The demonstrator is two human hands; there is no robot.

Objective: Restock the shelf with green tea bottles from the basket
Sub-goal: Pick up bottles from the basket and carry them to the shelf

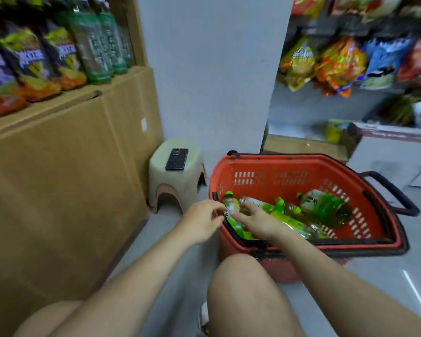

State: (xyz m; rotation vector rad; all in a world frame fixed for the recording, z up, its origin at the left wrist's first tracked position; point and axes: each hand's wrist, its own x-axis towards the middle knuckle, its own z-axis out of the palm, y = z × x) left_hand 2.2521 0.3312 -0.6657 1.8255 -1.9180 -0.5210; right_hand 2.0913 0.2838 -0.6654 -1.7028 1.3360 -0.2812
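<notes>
A red shopping basket stands on the floor in front of me and holds several green tea bottles lying on their sides. One bottle with a green cap leans at the basket's left edge. My left hand hovers just outside the basket's left rim, fingers apart. My right hand reaches over the rim, fingers spread right next to that bottle, with no grip on it. Green tea bottles stand on the shelf at the upper left.
Cardboard boxes form the shelf base on the left, with snack bags on top. A beige stool carrying a black phone stands left of the basket. Snack bags hang at the upper right. My bare knees are at the bottom.
</notes>
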